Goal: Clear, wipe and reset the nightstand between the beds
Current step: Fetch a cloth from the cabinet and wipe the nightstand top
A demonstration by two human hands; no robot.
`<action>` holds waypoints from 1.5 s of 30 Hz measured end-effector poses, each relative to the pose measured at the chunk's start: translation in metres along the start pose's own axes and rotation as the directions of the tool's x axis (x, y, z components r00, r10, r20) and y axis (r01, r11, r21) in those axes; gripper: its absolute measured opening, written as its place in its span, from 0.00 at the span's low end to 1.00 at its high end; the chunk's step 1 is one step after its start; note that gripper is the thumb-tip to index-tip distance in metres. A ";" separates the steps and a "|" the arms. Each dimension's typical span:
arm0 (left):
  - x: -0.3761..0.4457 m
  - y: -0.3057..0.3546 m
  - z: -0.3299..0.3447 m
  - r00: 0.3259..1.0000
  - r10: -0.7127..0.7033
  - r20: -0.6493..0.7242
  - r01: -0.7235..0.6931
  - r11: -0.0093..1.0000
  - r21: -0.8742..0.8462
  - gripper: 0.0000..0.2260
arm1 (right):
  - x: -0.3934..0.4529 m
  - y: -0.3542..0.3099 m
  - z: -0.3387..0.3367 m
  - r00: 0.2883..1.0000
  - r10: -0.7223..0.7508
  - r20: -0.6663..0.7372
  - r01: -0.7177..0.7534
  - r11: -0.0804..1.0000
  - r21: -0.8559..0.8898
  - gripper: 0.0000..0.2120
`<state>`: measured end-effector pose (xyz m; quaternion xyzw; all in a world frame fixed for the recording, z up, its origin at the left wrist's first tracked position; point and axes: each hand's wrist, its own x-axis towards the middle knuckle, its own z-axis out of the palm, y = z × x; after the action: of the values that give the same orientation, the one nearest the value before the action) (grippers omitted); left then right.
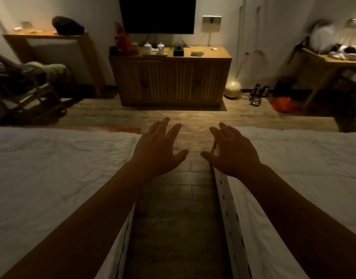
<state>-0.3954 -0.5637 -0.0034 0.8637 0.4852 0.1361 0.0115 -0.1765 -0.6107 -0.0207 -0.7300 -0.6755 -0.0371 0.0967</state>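
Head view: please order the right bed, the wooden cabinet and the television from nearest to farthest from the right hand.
1. Right bed, directly beside the right hand.
2. Wooden cabinet, across the floor, ahead.
3. Television, on the wall above the cabinet.

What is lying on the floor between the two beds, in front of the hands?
Nothing: in the head view, the wooden floor between the left bed and the right bed is bare. The open left hand and right hand hover above it.
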 end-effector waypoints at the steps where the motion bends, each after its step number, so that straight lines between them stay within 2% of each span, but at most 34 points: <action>1: 0.002 0.001 0.003 1.000 -0.006 -0.008 0.006 0.999 0.032 0.38 | 0.005 0.005 0.002 1.000 -0.018 -0.003 0.018 1.000 -0.005 0.41; 6: 0.016 0.015 0.017 0.997 -0.062 -0.038 0.065 0.994 0.089 0.38 | 0.024 0.031 0.013 0.996 -0.088 -0.011 0.088 0.996 -0.033 0.42; 13: 0.044 0.021 0.031 0.993 -0.105 0.051 0.104 0.994 0.035 0.38 | 0.056 0.054 0.035 0.993 -0.114 0.024 0.115 0.991 -0.060 0.42; 18: 0.083 -0.002 0.038 0.988 -0.125 0.090 0.125 0.992 0.012 0.37 | 0.102 0.052 0.060 0.994 -0.104 0.022 0.105 0.993 -0.059 0.43; 26: 0.213 -0.102 0.042 0.996 -0.078 0.043 0.078 0.997 0.003 0.37 | 0.247 0.029 0.082 0.999 -0.045 0.025 0.046 0.998 -0.038 0.43; 31: 0.293 -0.167 0.047 0.993 -0.036 0.111 0.034 0.999 0.019 0.38 | 0.339 0.014 0.087 0.999 0.028 0.023 -0.028 0.999 0.020 0.46; 37: 0.374 -0.196 0.064 0.992 -0.004 0.123 0.002 1.000 0.020 0.38 | 0.407 0.022 0.110 0.998 0.051 0.045 -0.051 0.999 0.002 0.45; 45: 0.531 -0.210 0.116 0.992 0.016 0.124 -0.023 0.998 0.057 0.37 | 0.551 0.084 0.151 0.994 0.089 0.059 -0.090 0.996 0.020 0.45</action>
<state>-0.2808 0.0072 -0.0281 0.8751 0.4789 0.0683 0.0149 -0.0580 -0.0480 -0.0742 -0.7591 -0.6452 -0.0039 0.0866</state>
